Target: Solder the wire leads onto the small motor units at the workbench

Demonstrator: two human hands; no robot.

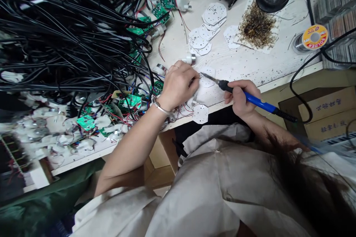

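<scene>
Right hand (241, 98) clenched round blue-handled soldering iron (250, 98), tip at white octagonal circuit board (207, 78) on the table (250, 63). Left hand (178, 86) pinches that board's edge, just beside the tip. Further octagonal boards (214, 13), solder spool (315, 37) beyond.

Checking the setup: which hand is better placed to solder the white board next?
Right hand: it holds the blue soldering iron, tip at the white board; the left hand shows no tool.
</scene>
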